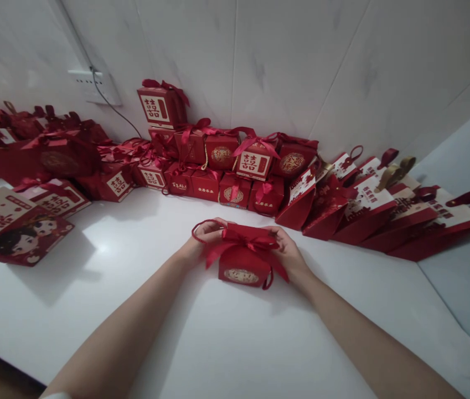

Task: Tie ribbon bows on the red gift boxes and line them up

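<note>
A small red gift box point(243, 265) with a gold round emblem stands on the white table in front of me. A red ribbon bow point(248, 242) is tied across its top, and red cord loops show at its left and lower right. My left hand point(206, 237) is closed around the box's left side, with a cord loop lying over the fingers. At the opposite side my right hand point(287, 252) grips the box near the bow. Fingertips of both hands are partly hidden behind the box and ribbon.
Red boxes with bows point(222, 158) are stacked against the tiled wall. Red-and-white boxes with strap handles point(367, 205) line the right back. More boxes crowd the left, including one with cartoon figures point(22, 238). A cable point(114, 108) hangs from a wall socket point(93, 86).
</note>
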`<state>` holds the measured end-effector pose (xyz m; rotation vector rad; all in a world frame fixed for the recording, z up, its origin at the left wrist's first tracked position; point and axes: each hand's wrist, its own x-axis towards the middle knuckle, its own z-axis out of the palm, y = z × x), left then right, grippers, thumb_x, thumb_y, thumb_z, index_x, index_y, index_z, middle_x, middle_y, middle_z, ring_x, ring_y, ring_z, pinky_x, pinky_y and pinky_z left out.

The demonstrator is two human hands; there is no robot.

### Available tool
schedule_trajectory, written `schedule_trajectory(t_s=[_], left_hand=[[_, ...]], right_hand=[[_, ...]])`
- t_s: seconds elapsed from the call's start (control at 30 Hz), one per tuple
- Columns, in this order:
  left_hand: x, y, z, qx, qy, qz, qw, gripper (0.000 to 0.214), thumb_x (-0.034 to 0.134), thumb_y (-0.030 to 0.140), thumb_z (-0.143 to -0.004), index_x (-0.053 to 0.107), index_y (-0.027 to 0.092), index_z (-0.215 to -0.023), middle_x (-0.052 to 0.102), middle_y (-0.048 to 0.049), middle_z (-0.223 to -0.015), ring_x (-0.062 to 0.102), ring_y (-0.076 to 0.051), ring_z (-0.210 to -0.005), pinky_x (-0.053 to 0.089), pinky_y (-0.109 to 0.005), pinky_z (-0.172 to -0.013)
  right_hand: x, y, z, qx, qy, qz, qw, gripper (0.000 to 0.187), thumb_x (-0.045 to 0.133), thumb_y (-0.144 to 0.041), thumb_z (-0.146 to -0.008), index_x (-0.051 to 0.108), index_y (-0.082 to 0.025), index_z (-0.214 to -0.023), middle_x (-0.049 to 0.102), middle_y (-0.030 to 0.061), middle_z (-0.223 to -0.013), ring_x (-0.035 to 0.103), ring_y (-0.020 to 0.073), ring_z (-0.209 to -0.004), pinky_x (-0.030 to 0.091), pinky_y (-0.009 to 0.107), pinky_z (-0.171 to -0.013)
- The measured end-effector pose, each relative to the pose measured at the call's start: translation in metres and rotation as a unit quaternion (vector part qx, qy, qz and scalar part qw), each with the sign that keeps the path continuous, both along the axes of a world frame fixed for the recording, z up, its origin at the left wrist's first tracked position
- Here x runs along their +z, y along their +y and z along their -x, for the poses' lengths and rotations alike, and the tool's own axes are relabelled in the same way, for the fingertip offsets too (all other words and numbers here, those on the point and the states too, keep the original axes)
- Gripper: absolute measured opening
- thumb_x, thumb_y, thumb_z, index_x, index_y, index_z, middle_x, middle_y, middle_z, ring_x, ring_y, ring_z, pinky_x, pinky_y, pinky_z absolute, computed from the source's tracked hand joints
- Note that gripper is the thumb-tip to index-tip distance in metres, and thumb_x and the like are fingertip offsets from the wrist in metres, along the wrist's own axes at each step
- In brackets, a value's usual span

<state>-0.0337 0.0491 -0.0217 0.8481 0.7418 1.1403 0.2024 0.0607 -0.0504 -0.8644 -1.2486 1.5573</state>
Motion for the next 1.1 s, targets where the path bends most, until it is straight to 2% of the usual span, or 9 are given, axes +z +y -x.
schedule_trajectory(t_s=[0.13, 0.27, 0.43, 0.53, 0.63, 0.77, 0.87, 0.97, 1.1], left_hand=[[-0.007, 0.004, 0.0, 0.023, 0.035, -0.043, 0.998, 0.024, 0.079, 0.027, -0.076, 0.066, 0.016, -0.093, 0.072, -0.0068, -0.094, 0.07, -0.02, -0.085, 0.053, -0.027, -0.075], [-0.007, 0.005, 0.001, 0.046, 0.055, -0.044, 0.996, 0.029, 0.082, 0.031, -0.072, 0.068, 0.015, -0.093, 0.072, -0.007, -0.092, 0.069, -0.019, -0.082, 0.053, -0.026, -0.075], [-0.005, 0.004, -0.001, 0.103, 0.053, -0.032, 0.993, 0.034, 0.083, 0.027, -0.068, 0.07, 0.019, -0.098, 0.072, -0.0045, -0.092, 0.068, -0.02, -0.08, 0.052, -0.029, -0.075], [-0.005, 0.004, -0.002, 0.142, 0.043, -0.003, 0.989, 0.027, 0.08, 0.025, -0.068, 0.073, 0.019, -0.093, 0.073, -0.0035, -0.096, 0.067, -0.02, -0.08, 0.051, -0.03, -0.074], [-0.006, 0.006, -0.002, 0.136, 0.051, 0.025, 0.989, 0.026, 0.08, 0.027, -0.069, 0.074, 0.016, -0.091, 0.074, -0.0066, -0.091, 0.067, -0.021, -0.077, 0.05, -0.032, -0.072], [-0.007, 0.008, -0.002, 0.146, 0.039, 0.034, 0.988, 0.026, 0.084, 0.027, -0.065, 0.074, 0.015, -0.085, 0.074, -0.007, -0.089, 0.068, -0.02, -0.076, 0.051, -0.031, -0.073], [-0.006, 0.009, -0.003, 0.166, 0.011, 0.034, 0.985, 0.023, 0.085, 0.024, -0.064, 0.07, 0.015, -0.079, 0.074, -0.0058, -0.094, 0.068, -0.02, -0.079, 0.051, -0.03, -0.074], [-0.004, 0.009, -0.003, 0.188, -0.005, 0.034, 0.982, 0.023, 0.083, 0.024, -0.066, 0.068, 0.017, -0.082, 0.074, -0.0032, -0.089, 0.067, -0.018, -0.076, 0.05, -0.029, -0.072], [-0.003, 0.01, -0.001, 0.197, -0.019, 0.042, 0.979, 0.024, 0.082, 0.028, -0.068, 0.066, 0.017, -0.081, 0.07, -0.0006, -0.074, 0.065, -0.016, -0.066, 0.048, -0.027, -0.066]], right_hand=[[-0.004, 0.0, 0.002, -0.003, 0.018, 0.017, 1.0, 0.043, 0.079, -0.051, -0.072, 0.061, -0.024, -0.101, 0.069, 0.0035, -0.096, 0.064, 0.0205, -0.084, 0.05, 0.03, -0.075], [-0.002, -0.004, 0.003, 0.028, 0.016, 0.001, 0.999, 0.026, 0.074, -0.043, -0.08, 0.063, -0.024, -0.094, 0.067, 0.001, -0.091, 0.062, 0.02, -0.083, 0.048, 0.03, -0.074], [-0.001, -0.003, 0.0, 0.059, -0.018, -0.034, 0.998, 0.018, 0.069, -0.037, -0.084, 0.065, -0.023, -0.095, 0.066, 0.0011, -0.092, 0.06, 0.0199, -0.087, 0.045, 0.031, -0.08], [0.002, -0.003, -0.003, 0.081, -0.058, -0.065, 0.993, 0.02, 0.068, -0.041, -0.086, 0.065, -0.022, -0.09, 0.065, 0.0014, -0.088, 0.058, 0.0183, -0.084, 0.043, 0.03, -0.08], [0.004, -0.006, -0.007, 0.134, -0.059, -0.083, 0.986, 0.028, 0.067, -0.048, -0.086, 0.063, -0.02, -0.086, 0.062, 0.0015, -0.083, 0.055, 0.017, -0.079, 0.041, 0.03, -0.075], [0.004, -0.012, -0.007, 0.197, -0.044, -0.103, 0.974, 0.04, 0.078, -0.054, -0.074, 0.056, -0.02, -0.08, 0.057, -0.0003, -0.076, 0.051, 0.0158, -0.07, 0.038, 0.028, -0.065], [0.005, -0.014, -0.004, 0.127, -0.112, -0.18, 0.969, 0.04, 0.084, -0.045, -0.069, 0.053, -0.021, -0.074, 0.054, -0.0009, -0.073, 0.05, 0.0156, -0.068, 0.038, 0.028, -0.063], [0.004, -0.016, 0.0, 0.018, -0.174, -0.26, 0.95, 0.023, 0.074, -0.033, -0.082, 0.056, -0.021, -0.075, 0.056, 0.0008, -0.077, 0.052, 0.0161, -0.071, 0.041, 0.03, -0.066], [-0.002, -0.013, 0.003, -0.015, -0.162, -0.199, 0.966, 0.012, 0.065, -0.033, -0.089, 0.058, -0.023, -0.09, 0.061, 0.0027, -0.087, 0.057, 0.0169, -0.075, 0.045, 0.03, -0.066]])
